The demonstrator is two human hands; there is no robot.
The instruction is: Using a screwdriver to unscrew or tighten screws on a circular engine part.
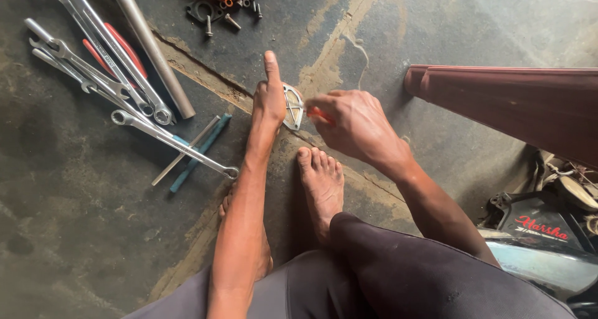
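Gripping a small metal cover plate (293,107) on edge over the concrete floor (75,219), the left hand (269,98) points its forefinger toward 12 o'clock. The right hand (352,123), at the plate's 3 o'clock, closes on a red-handled tool (321,114). Wrenches (106,76) lie at 10 o'clock.

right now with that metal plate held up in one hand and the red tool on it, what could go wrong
1. The left hand pinches the small metal plate by its edge only, so it might twist out of that grip.
2. The red-handled tool in the right hand could slip toward the left fingers.
3. Bare feet sit directly below; a dropped plate may land on them.
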